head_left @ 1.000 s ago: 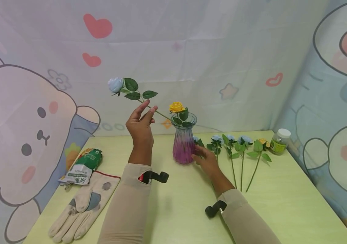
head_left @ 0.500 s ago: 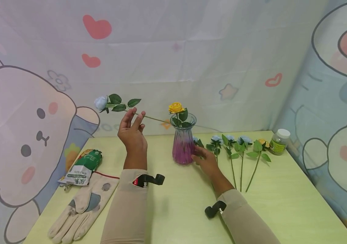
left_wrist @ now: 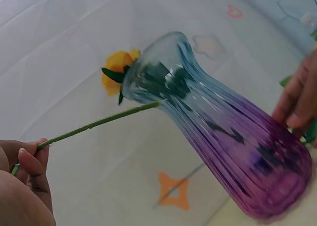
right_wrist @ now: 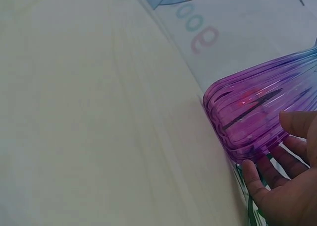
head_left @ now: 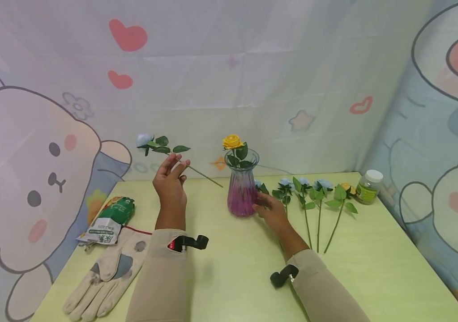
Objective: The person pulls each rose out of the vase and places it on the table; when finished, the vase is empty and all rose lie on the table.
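Observation:
My left hand (head_left: 170, 183) pinches the green stem of a light blue artificial rose (head_left: 145, 140), held left of the vase. The bloom points left and the stem slants down to the right. The stem's bare end overlaps the vase's neck in the left wrist view; contact cannot be judged. The glass vase (head_left: 241, 192), clear blue above and purple below, stands upright with one yellow rose (head_left: 233, 141) in it. My right hand (head_left: 272, 212) rests against the vase's lower right side, fingers loosely spread, with thumb (right_wrist: 299, 123) and fingertips beside the purple glass.
Several blue roses (head_left: 322, 184) and a yellow rose (head_left: 347, 188) lie right of the vase. A white-lidded jar (head_left: 369, 187) stands at the far right. On the left lie a green and white packet (head_left: 112, 219) and a work glove (head_left: 112, 273). A printed cloth (head_left: 212, 67) hangs behind.
My left hand has drawn down and left with the blue rose. Its stem end, earlier at the vase's rim, now lies lower and left of the vase. The right hand has stayed put.

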The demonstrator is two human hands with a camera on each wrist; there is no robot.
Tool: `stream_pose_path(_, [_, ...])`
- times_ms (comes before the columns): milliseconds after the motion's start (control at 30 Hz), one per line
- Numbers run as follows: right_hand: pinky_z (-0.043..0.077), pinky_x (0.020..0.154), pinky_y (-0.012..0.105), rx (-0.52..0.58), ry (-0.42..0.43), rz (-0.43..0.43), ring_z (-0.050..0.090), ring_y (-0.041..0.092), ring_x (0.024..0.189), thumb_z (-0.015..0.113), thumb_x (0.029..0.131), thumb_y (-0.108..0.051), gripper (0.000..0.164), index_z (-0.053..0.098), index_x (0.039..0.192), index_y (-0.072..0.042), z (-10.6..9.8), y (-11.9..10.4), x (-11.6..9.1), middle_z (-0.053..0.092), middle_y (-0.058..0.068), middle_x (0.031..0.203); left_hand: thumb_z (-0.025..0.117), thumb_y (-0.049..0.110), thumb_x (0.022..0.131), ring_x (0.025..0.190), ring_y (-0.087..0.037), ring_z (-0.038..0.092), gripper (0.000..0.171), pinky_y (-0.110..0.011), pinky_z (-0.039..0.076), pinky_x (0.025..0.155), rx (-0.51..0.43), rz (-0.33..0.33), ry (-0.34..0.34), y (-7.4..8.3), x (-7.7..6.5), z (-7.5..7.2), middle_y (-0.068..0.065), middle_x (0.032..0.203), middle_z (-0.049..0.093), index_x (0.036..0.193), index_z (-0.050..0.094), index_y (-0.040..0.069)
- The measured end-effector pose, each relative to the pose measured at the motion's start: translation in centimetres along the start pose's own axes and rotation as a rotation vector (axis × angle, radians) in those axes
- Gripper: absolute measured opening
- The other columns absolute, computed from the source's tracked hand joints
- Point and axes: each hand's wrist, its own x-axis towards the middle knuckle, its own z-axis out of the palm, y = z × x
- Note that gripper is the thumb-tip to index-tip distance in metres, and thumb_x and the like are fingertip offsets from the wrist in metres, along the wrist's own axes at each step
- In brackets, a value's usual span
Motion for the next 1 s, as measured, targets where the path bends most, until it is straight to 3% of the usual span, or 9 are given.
stream_pose_path(233, [0.066,0.098,0.041,0.01,-0.007,-0.012,0.062,0.043,0.144,0.07,0.107,-0.01,0.054,0.055,0.158,-0.001,0.1,0.2,0.1,0.063,0.025,0.155,0.079,-0.003,0.097,0.087,-0.006,0.081,0.039,-0.017,0.05,0.065,0.218,-0.096,-0.096,-1.4,-0.4,-1.8,0.006,0.113,0.075,0.136,0.074,0.005])
stream_pose_path(433, [0.066,0.097,0.037,0.0,-0.002,-0.008,0.062,0.043,0.143,0.07,0.107,-0.012,0.055,0.055,0.158,-0.001,0.0,0.1,0.1,0.063,0.024,0.155,0.082,0.0,0.096,0.083,-0.004,0.081,0.031,-0.018,0.051,0.068,0.339,-0.169,-0.156,-2.3,-0.7,-2.9,0.012,0.107,0.077,0.124,0.08,0.013])
stream_pose_path(567, [0.066,0.099,0.041,-0.001,-0.006,-0.009,0.061,0.044,0.143,0.069,0.107,-0.012,0.055,0.054,0.159,-0.001,0.0,0.1,0.0,0.062,0.025,0.155,0.081,0.001,0.097,0.083,-0.003,0.081,0.032,-0.02,0.051,0.073,0.435,-0.213,-0.215,-2.9,-0.9,-3.5,0.012,0.107,0.077,0.128,0.08,0.012])
stream_pose_path(767, [0.065,0.097,0.036,0.004,0.003,0.009,0.062,0.043,0.144,0.069,0.107,-0.012,0.054,0.055,0.158,-0.002,0.1,0.1,0.1,0.064,0.024,0.155,0.079,0.004,0.099,0.086,-0.002,0.079,0.034,-0.033,0.052,0.089,0.645,-0.25,-0.309,-3.7,-1.2,-4.0,-0.004,0.127,0.08,0.132,0.079,0.011])
stream_pose_path(867, [0.065,0.095,0.032,0.002,0.01,0.015,0.062,0.042,0.143,0.069,0.107,-0.013,0.054,0.055,0.158,-0.002,0.1,0.2,0.1,0.064,0.023,0.154,0.08,0.002,0.097,0.084,-0.003,0.078,0.033,-0.038,0.053,0.091,0.699,-0.25,-0.333,-4.0,-1.5,-3.9,-0.013,0.134,0.078,0.129,0.08,0.009])
stream_pose_path(1000, [0.066,0.099,0.038,0.003,0.007,0.018,0.062,0.041,0.144,0.07,0.107,-0.013,0.055,0.055,0.158,-0.002,0.0,0.0,0.1,0.064,0.023,0.155,0.081,0.001,0.096,0.084,-0.006,0.079,0.034,-0.047,0.055,0.1,0.751,-0.261,-0.355,-4.5,-1.8,-4.0,-0.014,0.133,0.079,0.129,0.08,0.008])
